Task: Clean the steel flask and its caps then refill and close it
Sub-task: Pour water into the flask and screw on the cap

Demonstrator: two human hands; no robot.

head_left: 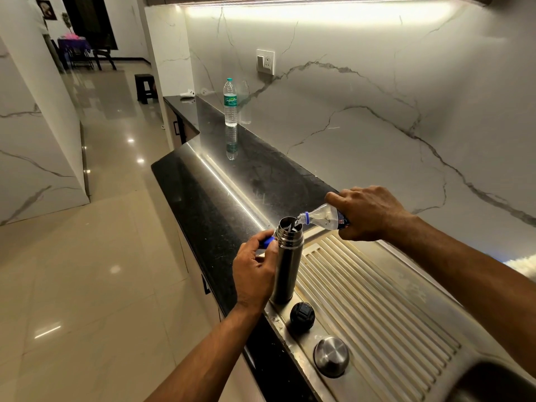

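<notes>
A tall dark steel flask (286, 264) stands upright and uncapped at the near-left corner of the ribbed stainless-steel draining board (377, 300), right by the front edge of the black polished stone surface (214, 204). The left hand (255, 271) curls its fingers (268, 248) round the flask's side just below the threaded neck, and a small blue bottle cap (269, 241) is pinched between those same fingers. The right hand (368, 213) grips a small clear plastic bottle (322, 219), tilted so its blue-ringed mouth sits over the flask's opening and water runs in. That bottle's label shows only a strip of blue and red under the right fingers; its writing cannot be read.

Nearer the person than the left fingers, a round black inner stopper (302, 316) lies on the board's flat rim, and just beyond it toward the person sits a domed steel outer cap (331, 356), upside unclear, both apart from the flask. Farther along the surface, well beyond both hands, a taller clear water bottle with a green cap and green label (230, 103) stands against the white veined marble backsplash (377, 97); the script on its label is too small to make out. A white wall socket (265, 61) is set in the backsplash above it. Between that bottle and the hands the surface lies bare. To the left of the left fingers the surface drops to a glossy beige tiled floor (87, 271).
</notes>
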